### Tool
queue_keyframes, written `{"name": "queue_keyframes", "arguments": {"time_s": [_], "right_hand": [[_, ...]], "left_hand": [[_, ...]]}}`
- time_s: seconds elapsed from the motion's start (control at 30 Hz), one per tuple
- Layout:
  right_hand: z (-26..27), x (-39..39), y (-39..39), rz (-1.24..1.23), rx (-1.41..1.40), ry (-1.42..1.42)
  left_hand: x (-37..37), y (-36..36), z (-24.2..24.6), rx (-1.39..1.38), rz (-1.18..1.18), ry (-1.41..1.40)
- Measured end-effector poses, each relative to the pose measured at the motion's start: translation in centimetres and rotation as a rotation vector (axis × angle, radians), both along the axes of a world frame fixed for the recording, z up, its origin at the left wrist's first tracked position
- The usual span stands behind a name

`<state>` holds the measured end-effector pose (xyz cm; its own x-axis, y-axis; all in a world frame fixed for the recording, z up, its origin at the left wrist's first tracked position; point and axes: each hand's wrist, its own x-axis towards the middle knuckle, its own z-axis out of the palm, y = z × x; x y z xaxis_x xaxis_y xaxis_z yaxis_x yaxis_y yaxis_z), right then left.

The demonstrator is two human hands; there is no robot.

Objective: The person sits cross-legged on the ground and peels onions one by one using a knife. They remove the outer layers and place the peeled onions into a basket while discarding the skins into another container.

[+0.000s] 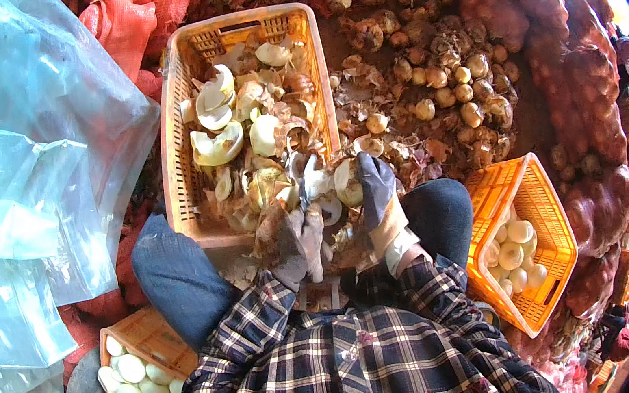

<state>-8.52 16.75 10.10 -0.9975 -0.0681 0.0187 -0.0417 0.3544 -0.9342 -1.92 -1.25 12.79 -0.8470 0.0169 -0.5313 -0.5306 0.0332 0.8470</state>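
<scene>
Both hands wear soiled gloves and are at the near right corner of an orange plastic crate (167, 176) of onion skins and cut onion layers (218, 145). My left hand (299, 239) is closed around what looks like a knife, its narrow blade (302, 191) pointing away from me. In my right hand (378, 189) is a partly peeled onion (348, 184), held by its right side. A pale onion layer (316, 177) lies between the blade and the onion. The knife's handle is hidden in the glove.
Unpeeled onions (436, 77) and loose skins cover the floor at the right. Peeled onions fill an orange crate (558, 256) at the right and spill from another crate (149, 340) at the lower left. Plastic sheeting (36, 154) lies left; full red mesh sacks (576, 93) line the right.
</scene>
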Motion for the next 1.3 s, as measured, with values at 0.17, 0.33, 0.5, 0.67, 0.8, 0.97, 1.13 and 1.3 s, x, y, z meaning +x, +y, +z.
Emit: {"name": "queue_keyframes", "arguments": {"time_s": [0.17, 0.33, 0.5, 0.67, 0.8, 0.97, 1.13, 1.3], "right_hand": [[3.5, -0.4, -1.0, -0.126, -0.328, -0.279], [1.7, 0.3, 0.0, -0.288, -0.51, -0.342], [2.6, 0.7, 0.3, -0.224, -0.499, -0.435], [1.4, 0.5, 0.3, -0.175, -0.401, -0.525], [2.2, 0.6, 0.8, -0.274, -0.663, -0.652], [5.1, 0.8, 2.3, -0.336, -1.102, -0.36], [2.7, 2.3, 2.5, -0.225, -0.747, 0.083], [3.5, 2.6, 2.7, 0.013, -0.395, 0.23]], "left_hand": [[-2.8, 1.0, 4.0, -0.155, 0.163, 0.113], [-4.5, 1.1, 3.0, -0.223, -0.022, -0.074], [-3.9, 1.8, -3.2, -0.5, -0.115, 0.109], [-3.6, 2.1, -3.7, -0.632, -0.126, 0.275], [-3.9, 2.2, -3.5, -0.677, -0.141, 0.266], [-4.6, 2.1, -2.6, -0.477, -0.153, 0.018], [-3.8, 2.6, -1.3, -0.406, 0.07, 0.396], [-3.9, 3.0, 4.4, 0.147, 0.084, 0.195]]}}
